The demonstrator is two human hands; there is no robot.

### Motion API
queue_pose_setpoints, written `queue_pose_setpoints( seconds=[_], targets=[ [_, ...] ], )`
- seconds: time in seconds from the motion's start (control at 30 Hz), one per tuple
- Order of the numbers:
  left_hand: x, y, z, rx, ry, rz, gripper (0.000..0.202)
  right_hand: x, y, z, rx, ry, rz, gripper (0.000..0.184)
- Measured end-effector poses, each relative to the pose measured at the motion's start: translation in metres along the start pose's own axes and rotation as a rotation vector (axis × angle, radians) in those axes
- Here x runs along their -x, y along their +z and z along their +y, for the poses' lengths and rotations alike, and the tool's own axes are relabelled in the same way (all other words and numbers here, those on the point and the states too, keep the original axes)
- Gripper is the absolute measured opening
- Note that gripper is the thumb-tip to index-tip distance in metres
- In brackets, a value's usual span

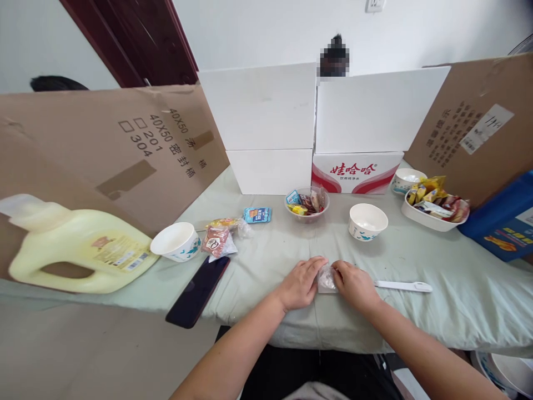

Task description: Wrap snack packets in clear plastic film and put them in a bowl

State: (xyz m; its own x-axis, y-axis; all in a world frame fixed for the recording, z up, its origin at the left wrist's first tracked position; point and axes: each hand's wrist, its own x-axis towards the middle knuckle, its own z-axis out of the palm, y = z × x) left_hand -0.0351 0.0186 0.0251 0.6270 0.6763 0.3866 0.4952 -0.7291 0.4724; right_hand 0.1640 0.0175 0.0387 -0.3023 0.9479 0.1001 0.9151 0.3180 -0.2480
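My left hand (300,283) and my right hand (353,283) meet near the front edge of the table. Between them is a crinkled clear plastic packet (327,278); its contents cannot be made out. Curled fingers of the left hand press its left side, while the right hand pinches its right side. Something flat and pale shows just under the packet, mostly covered. To the right of my right hand lies a slim white handle (403,285), its other end hidden behind that hand. A white paper bowl (368,222) with a blue-green pattern stands beyond the right hand.
A clear bowl of wrapped snacks (307,204) stands at the back, a white dish of snacks (435,206) at right. Leftward lie loose snack packets (219,239), a phone (197,291), a paper bowl (176,242) and a yellow jug (83,250). Boxes (270,111) wall the back.
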Motion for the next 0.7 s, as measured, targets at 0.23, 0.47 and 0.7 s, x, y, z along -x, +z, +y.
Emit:
queue_pose_setpoints(
  seconds=[0.23,0.47,0.7],
  targets=[
    [-0.004,-0.003,0.004,-0.002,-0.044,-0.018,0.031,-0.001,0.016,-0.008,0.100,-0.028,0.024,0.022],
    [-0.007,0.003,0.002,-0.126,-0.160,-0.006,0.019,-0.003,0.004,0.016,0.182,0.056,0.133,0.018],
    [-0.008,0.001,0.004,-0.115,-0.178,-0.006,0.035,0.018,0.012,0.011,0.041,-0.450,0.225,0.032]
  ],
)
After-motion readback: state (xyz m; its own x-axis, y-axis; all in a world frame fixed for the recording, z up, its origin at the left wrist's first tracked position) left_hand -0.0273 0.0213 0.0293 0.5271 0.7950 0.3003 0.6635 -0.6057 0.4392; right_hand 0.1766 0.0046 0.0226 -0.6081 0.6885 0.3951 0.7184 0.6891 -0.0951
